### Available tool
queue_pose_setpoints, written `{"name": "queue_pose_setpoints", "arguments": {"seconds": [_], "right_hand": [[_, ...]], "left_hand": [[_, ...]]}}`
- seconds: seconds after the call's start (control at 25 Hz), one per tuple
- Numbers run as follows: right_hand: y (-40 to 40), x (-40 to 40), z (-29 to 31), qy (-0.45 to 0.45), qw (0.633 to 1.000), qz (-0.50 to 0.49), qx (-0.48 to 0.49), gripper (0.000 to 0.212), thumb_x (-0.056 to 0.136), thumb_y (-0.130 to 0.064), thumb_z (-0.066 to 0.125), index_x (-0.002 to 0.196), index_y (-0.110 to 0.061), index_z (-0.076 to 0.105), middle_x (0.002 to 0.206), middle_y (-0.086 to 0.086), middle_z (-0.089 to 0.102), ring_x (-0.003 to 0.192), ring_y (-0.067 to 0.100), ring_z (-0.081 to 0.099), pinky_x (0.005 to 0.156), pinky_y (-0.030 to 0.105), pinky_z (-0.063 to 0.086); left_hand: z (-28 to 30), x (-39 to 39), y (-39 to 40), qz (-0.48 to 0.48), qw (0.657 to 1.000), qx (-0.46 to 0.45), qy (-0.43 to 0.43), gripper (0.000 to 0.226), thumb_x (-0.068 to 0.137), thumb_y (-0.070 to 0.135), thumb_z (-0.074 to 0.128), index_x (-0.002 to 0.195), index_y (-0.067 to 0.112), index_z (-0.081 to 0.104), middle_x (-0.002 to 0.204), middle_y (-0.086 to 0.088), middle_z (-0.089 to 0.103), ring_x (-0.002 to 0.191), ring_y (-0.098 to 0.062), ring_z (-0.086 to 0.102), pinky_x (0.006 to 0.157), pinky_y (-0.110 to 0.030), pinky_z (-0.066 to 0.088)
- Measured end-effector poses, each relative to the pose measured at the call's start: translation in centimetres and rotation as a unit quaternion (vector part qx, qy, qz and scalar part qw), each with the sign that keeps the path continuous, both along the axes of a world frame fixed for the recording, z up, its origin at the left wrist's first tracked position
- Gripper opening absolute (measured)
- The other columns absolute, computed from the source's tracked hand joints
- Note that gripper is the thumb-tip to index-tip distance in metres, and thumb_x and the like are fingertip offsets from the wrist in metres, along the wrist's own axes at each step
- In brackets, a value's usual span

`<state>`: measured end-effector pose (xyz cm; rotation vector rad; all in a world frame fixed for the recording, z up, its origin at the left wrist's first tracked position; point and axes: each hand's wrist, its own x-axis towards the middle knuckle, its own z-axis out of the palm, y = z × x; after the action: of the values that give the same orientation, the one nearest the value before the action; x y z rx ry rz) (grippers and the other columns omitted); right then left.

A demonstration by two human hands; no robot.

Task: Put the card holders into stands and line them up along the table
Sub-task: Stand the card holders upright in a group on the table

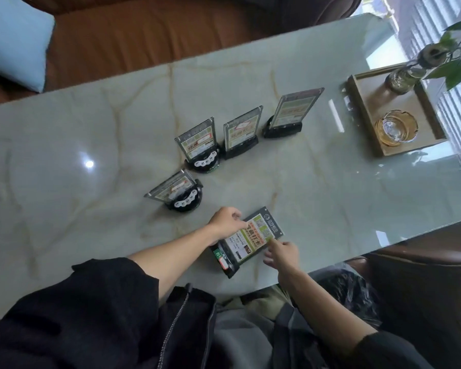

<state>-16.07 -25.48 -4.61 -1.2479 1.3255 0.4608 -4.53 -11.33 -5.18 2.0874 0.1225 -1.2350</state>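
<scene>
Near the table's front edge a clear card holder (253,239) with a green and white printed card sits in a black stand (225,262), leaning far back. My left hand (225,222) grips the holder's upper left edge. My right hand (281,253) touches its right edge with fingertips. Several more holders stand in black stands in a curved row behind: one (175,191) tilted low at the left, one (198,143) on a round base, one (241,130) in the middle, one (294,109) furthest right.
The pale marble table (91,145) is glossy. A wooden tray (367,113) at the right holds an amber glass ashtray (395,127) and a glass vase with a green plant (410,73). Brown sofa and a light blue cushion (14,38) lie beyond.
</scene>
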Motion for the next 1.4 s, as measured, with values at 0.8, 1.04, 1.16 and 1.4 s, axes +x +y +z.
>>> {"name": "queue_pose_setpoints", "arguments": {"seconds": [0.8, 1.04, 1.16, 1.4], "right_hand": [[-3.2, 14.7, 7.1, -0.288, 0.909, 0.254, -0.165, 0.009, 0.089, -0.018, 0.064, 0.086, -0.024, 0.059, 0.092, 0.006, 0.069, 0.082, 0.02, 0.065, 0.068, 0.038, 0.056], [-5.1, 16.4, 7.2, -0.3, 0.856, 0.378, -0.185, 0.017, 0.087, -0.014, 0.068, 0.082, -0.026, 0.057, 0.081, -0.005, 0.065, 0.085, 0.02, 0.067, 0.079, 0.047, 0.058], [-6.1, 16.3, 6.5, -0.307, 0.841, 0.409, -0.177, 0.017, 0.084, -0.005, 0.067, 0.086, -0.02, 0.059, 0.081, -0.002, 0.066, 0.084, 0.021, 0.068, 0.08, 0.046, 0.058], [-7.9, 17.3, 6.5, -0.326, 0.808, 0.464, -0.16, 0.025, 0.081, 0.005, 0.057, 0.091, -0.017, 0.064, 0.084, 0.0, 0.068, 0.082, 0.021, 0.067, 0.076, 0.036, 0.055]], "left_hand": [[6.8, 6.7, 0.7, 0.152, 0.966, -0.095, -0.185, 0.013, 0.086, 0.014, 0.076, 0.085, 0.009, 0.064, 0.089, -0.015, 0.069, 0.079, -0.019, 0.056, 0.065, -0.018, 0.042], [6.1, 6.1, 0.2, 0.199, 0.963, -0.063, -0.17, 0.025, 0.081, 0.025, 0.081, 0.085, 0.004, 0.068, 0.088, -0.015, 0.073, 0.076, -0.025, 0.063, 0.071, -0.032, 0.047], [6.8, 5.3, -0.5, 0.232, 0.959, -0.049, -0.153, 0.024, 0.078, 0.026, 0.084, 0.086, 0.009, 0.069, 0.082, -0.004, 0.066, 0.074, -0.017, 0.056, 0.065, -0.027, 0.039], [11.6, 4.8, -1.7, 0.238, 0.955, -0.069, -0.162, 0.03, 0.077, 0.033, 0.08, 0.103, 0.023, 0.07, 0.097, 0.006, 0.067, 0.089, -0.011, 0.063, 0.078, -0.025, 0.048]]}}
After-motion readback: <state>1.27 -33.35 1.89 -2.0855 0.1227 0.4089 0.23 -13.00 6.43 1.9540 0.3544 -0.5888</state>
